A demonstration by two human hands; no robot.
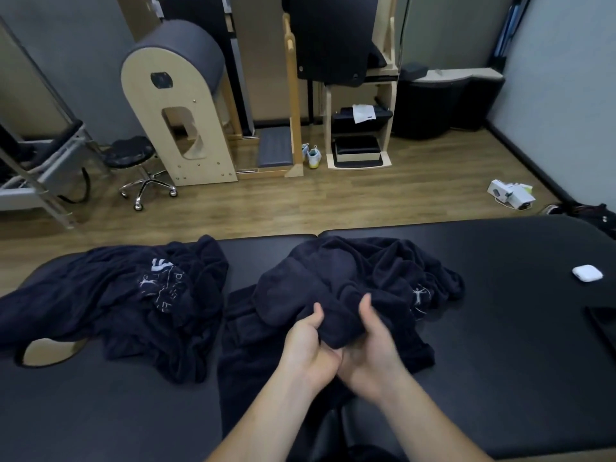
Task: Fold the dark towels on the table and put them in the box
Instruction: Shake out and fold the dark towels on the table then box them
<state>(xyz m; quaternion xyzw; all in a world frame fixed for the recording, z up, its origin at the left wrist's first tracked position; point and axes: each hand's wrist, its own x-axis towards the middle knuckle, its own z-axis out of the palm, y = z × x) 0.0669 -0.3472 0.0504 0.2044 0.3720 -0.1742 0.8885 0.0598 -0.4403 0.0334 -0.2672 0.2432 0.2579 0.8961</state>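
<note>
Left hand [308, 341] and right hand [370, 341] both grip near edge of dark towel [310, 288] at counter [500, 328] centre; bulk lies toward 12 o'clock. Second towel [126, 295] at 10 o'clock. Box not visible.

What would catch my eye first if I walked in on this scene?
Most likely the two hands, left hand and right hand, side by side at the near middle, gripping a dark towel bunched on the black table. Next, a second crumpled towel with white print at the left. A small white case stands out at the far right.
</note>
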